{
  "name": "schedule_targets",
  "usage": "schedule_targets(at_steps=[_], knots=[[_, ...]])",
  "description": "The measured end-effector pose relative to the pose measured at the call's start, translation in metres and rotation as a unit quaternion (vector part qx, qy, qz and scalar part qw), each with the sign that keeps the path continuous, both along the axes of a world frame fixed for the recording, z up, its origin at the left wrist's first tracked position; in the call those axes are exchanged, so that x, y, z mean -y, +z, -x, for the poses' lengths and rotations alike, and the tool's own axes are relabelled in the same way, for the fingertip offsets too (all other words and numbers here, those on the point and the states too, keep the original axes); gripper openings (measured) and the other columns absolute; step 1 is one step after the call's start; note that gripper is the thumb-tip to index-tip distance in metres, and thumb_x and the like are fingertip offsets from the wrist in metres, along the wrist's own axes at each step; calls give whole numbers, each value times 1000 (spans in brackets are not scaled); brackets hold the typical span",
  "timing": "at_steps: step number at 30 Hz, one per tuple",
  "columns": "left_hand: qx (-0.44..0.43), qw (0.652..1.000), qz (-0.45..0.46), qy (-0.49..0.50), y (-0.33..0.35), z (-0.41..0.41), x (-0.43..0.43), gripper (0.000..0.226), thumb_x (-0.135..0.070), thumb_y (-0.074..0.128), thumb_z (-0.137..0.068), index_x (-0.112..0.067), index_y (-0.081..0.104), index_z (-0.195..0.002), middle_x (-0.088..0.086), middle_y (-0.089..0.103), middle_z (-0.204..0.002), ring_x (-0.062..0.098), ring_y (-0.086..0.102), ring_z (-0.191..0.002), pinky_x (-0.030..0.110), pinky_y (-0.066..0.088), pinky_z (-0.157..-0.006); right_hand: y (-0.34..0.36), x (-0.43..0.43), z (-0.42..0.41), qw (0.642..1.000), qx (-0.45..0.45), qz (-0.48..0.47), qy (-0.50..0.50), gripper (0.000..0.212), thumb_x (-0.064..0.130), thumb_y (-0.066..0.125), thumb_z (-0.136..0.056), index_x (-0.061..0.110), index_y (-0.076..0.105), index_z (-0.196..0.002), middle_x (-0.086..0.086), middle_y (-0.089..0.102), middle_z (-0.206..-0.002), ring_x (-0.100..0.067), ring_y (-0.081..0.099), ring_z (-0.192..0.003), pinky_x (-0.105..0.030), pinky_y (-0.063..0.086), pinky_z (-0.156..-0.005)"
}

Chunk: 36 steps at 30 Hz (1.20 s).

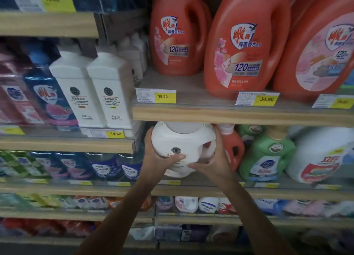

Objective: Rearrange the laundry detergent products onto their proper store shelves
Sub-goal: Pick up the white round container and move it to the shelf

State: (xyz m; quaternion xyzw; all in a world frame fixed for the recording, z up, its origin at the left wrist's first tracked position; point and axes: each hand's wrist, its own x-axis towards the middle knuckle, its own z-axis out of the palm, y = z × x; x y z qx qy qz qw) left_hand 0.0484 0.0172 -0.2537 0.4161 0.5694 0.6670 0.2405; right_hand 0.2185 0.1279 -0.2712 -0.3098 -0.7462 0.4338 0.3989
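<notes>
Both hands — left hand (pixel 162 157) and right hand (pixel 212 161) — are clasping the white jug (pixel 182 142); just above the grip, the shelf edge (pixel 229 114) is crowding its cap — likely snagging.

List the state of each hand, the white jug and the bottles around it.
Left hand: gripping the white jug's left side.
Right hand: gripping its right side.
White jug: upright, held at the shelf front, top hidden behind the shelf edge.
Small orange bottle: upright, capped.
Green bottle: upright, capped.
Orange jugs: upright on the shelf above.
</notes>
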Motion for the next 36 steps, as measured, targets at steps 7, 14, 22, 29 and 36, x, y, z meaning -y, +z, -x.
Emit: schedule_targets(at_steps=[7,14,22,29,36], knots=[[23,1000,12,9,4,32,-26,103,3,92,-64,-23,36,-146,-5,62,-133,6,63,-122,26,58,-92,6,-22,32,1000,18,18,-10,135,40,101,-52,49,20,-158,17,36,-165,-14,38,-153,-52,49,-114],[8,999,30,33,3,49,-44,93,-5,95,-63,-21,42,-138,-22,68,-118,-14,62,-108,3,49,-83,-5,-40,52,999,24,42,-26,111,39,99,-54,51,35,-143,13,48,-152,-13,45,-144,-52,47,-115],[-16,999,35,31,4,55,-53,71,-2,92,-68,-16,53,-126,-10,74,-113,7,71,-108,13,55,-83,-1,-55,56,998,52,38,-21,94,39,98,-55,62,40,-126,19,54,-139,-1,52,-132,-41,52,-110],[-34,995,94,20,21,54,-51,69,0,91,-68,-7,55,-126,7,71,-117,18,68,-114,30,58,-96,11,-46,53,994,65,82,-20,97,25,99,-58,31,43,-138,-1,58,-139,-23,63,-126,-52,58,-100],[-45,985,164,39,47,35,-29,98,-26,86,-63,-11,36,-146,13,59,-133,31,61,-121,54,50,-105,45,-13,43,984,154,91,-22,87,6,87,-80,21,32,-145,-9,66,-132,-19,73,-103,-45,61,-94]])
